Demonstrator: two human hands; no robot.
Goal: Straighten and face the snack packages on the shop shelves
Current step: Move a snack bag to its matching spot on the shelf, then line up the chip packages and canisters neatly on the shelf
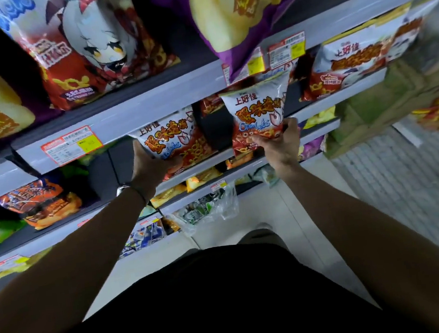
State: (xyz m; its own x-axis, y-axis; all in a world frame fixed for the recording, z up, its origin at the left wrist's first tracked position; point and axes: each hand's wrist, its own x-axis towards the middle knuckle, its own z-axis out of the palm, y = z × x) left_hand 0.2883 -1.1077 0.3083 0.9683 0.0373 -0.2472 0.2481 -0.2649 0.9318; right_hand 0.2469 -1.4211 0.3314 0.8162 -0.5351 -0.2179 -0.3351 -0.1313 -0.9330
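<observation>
The long grey metal shelves (149,100) are running across the whole frame from lower left to upper right. On the top shelf, a big red and white bag with a cartoon girl (93,49) is standing in the upper left of the middle, and a big purple chip bag (235,12) is leaning out over the shelf edge in the upper right. In the middle of the frame, two small white and red snack bags are facing the person. The left small bag (165,139) is sitting at the front of the middle shelf with more bags like it behind. The right small bag (258,111) is being held up in front of the shelf edge, tipped a little. The left hand (152,166) is gripping the left bag's bottom corner with curled fingers. The right hand (279,145) is pinching the right bag's bottom edge between fingers and thumb. A red and yellow price tag (72,145) is sticking to the shelf edge at the left. The person is likely lining up this pair. Next, the right bag probably needs setting down upright beside the left one, front out, without knocking the row behind.
</observation>
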